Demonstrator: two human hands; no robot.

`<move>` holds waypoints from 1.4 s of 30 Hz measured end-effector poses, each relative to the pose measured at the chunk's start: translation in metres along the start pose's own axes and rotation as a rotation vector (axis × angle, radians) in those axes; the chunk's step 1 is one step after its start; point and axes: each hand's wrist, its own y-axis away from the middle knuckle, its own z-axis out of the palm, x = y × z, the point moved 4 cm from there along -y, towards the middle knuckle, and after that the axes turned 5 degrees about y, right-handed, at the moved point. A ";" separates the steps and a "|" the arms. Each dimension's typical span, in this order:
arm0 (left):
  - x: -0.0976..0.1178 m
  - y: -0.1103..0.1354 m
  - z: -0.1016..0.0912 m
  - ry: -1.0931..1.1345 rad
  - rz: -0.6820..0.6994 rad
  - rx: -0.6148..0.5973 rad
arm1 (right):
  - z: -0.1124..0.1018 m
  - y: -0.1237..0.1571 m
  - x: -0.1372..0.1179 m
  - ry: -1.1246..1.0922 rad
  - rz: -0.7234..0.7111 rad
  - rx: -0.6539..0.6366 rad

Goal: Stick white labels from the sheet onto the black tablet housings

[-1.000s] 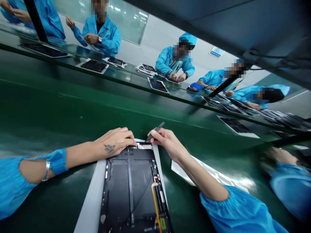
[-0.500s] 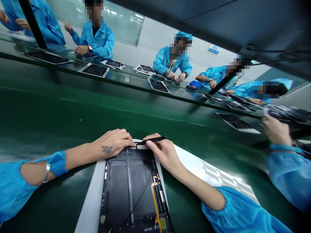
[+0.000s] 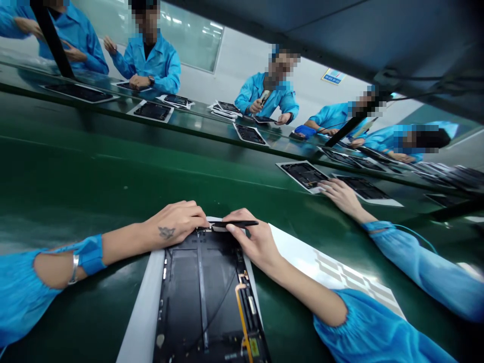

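Observation:
A black tablet housing with an orange flex cable along its right side lies on a white sheet before me. My left hand rests at the housing's far edge, fingers pinched together; whatever they hold there is too small to make out. Between the thumb and fingers of my right hand is a pair of black tweezers, nearly level, its tips at the far edge close to my left fingertips.
Right of the housing lies a white sheet with grey strips. A co-worker's hand touches another housing on the green belt. Across the belt, several people in blue sit at a glass-topped ledge with more housings. A dark shelf hangs overhead.
The tweezers have tilted to a flatter angle in my right hand; my left hand has stayed put. The co-worker's arm at right has reached inward, and another housing now lies under that hand.

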 end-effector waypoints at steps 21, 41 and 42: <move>0.004 -0.002 0.001 -0.061 0.040 -0.067 | -0.023 0.020 0.040 -0.372 0.564 0.161; 0.003 -0.001 0.002 -0.048 0.057 -0.066 | -0.018 0.023 0.049 -0.487 0.625 0.197; 0.003 -0.001 0.002 -0.052 0.057 -0.071 | -0.018 0.023 0.050 -0.469 0.621 0.188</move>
